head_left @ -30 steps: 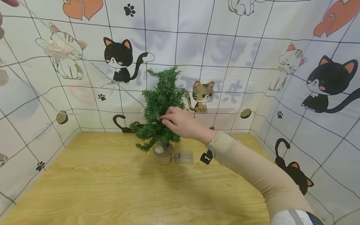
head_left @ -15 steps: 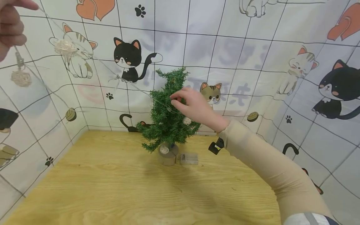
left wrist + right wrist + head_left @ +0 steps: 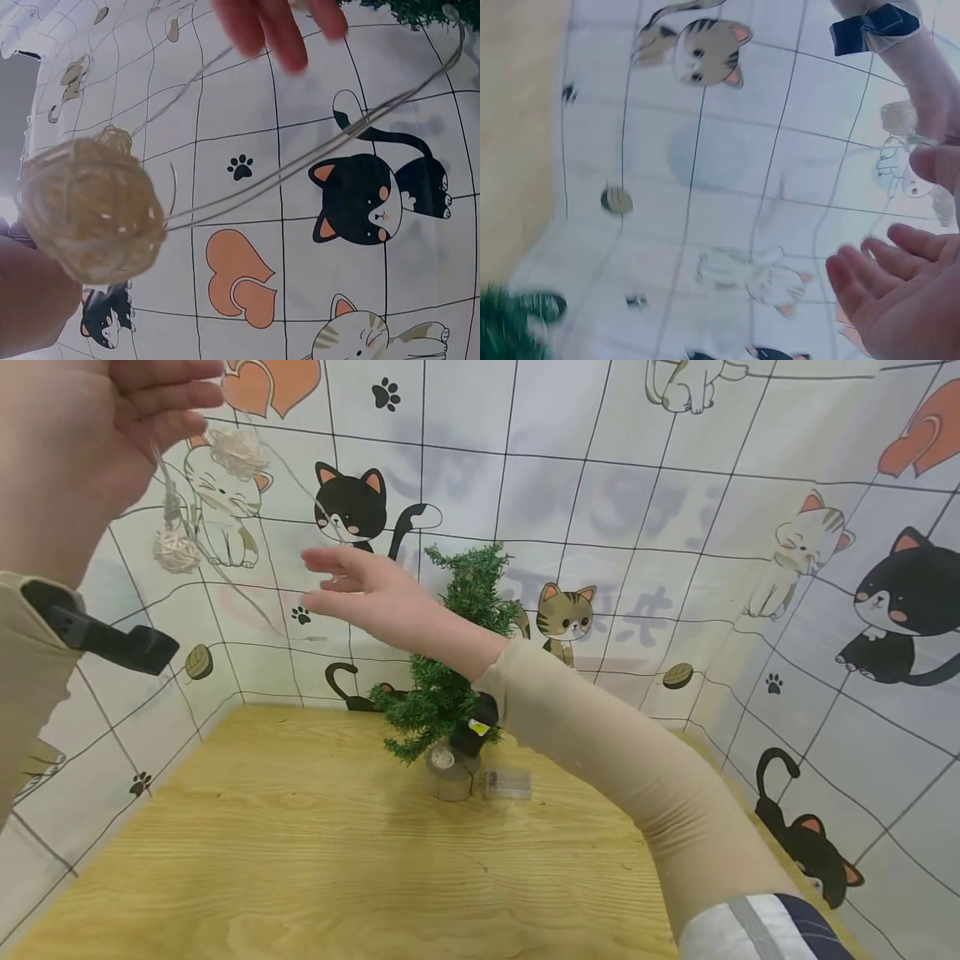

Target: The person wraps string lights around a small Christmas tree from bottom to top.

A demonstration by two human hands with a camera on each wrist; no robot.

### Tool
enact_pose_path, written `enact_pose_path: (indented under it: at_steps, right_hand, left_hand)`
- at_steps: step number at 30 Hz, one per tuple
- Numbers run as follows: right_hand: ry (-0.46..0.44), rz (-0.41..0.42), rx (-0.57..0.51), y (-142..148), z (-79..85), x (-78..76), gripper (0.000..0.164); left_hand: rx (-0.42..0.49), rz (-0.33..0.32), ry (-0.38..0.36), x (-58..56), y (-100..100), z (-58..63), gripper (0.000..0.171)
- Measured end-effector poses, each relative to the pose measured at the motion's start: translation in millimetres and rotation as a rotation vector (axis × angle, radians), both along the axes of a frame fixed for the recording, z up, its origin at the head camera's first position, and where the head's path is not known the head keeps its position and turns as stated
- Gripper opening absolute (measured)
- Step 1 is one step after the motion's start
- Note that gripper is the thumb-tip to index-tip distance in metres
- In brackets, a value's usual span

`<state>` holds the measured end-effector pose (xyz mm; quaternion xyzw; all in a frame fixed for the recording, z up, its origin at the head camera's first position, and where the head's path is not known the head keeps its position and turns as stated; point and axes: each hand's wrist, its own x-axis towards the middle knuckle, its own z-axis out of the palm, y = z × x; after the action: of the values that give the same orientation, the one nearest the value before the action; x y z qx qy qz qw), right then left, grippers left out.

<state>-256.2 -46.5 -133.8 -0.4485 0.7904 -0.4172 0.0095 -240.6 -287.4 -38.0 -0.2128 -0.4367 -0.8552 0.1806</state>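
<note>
At the upper left of the head view, my left hand (image 3: 97, 452) holds a light string, whose pale cord hangs below the fingers with woven rattan balls (image 3: 177, 551) on it. One rattan ball (image 3: 90, 214) is large in the left wrist view, with a doubled cord (image 3: 300, 161) running towards the tree. My right hand (image 3: 382, 597) reaches leftward, its fingers apart and relaxed, with the cord passing behind the fingertips. It appears to grip nothing. A small green artificial tree (image 3: 476, 581) stands behind the right forearm, which partly hides it. Another woven ball (image 3: 442, 759) rests at its base.
Beside the tree's round base (image 3: 452, 785) lies a clear plastic battery box (image 3: 506, 783) on the wooden table (image 3: 315, 860). A cat-printed sheet (image 3: 600, 527) walls the table at the back and sides. A black wrist camera (image 3: 131, 643) sticks out from the left wrist.
My right hand has left the tree branches and moved left towards the other hand. My left hand has come further into view from the upper left, bringing the light string closer.
</note>
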Motion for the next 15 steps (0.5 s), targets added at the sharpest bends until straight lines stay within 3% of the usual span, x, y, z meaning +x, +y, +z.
enact_pose_path:
  at_steps: [3, 7, 12, 15]
  right_hand:
    - [-0.163, 0.045, -0.026, -17.8, 1.5, -4.0, 0.063]
    - [-0.314, 0.127, -0.077, -28.8, 0.7, -5.5, 0.058]
    - [-0.446, 0.195, -0.112, -29.6, 1.6, 1.3, 0.042]
    - [-0.478, 0.193, -0.107, -27.3, 6.1, 4.9, 0.035]
  left_hand:
    - [0.002, -0.026, 0.001, 3.1, 14.5, 1.7, 0.03]
    - [0.026, -0.052, -0.002, 5.1, 28.2, 4.1, 0.031]
    - [0.043, -0.067, -0.01, 3.4, 35.6, 5.3, 0.03]
    - [0.039, -0.056, -0.014, 1.1, 37.6, 6.8, 0.029]
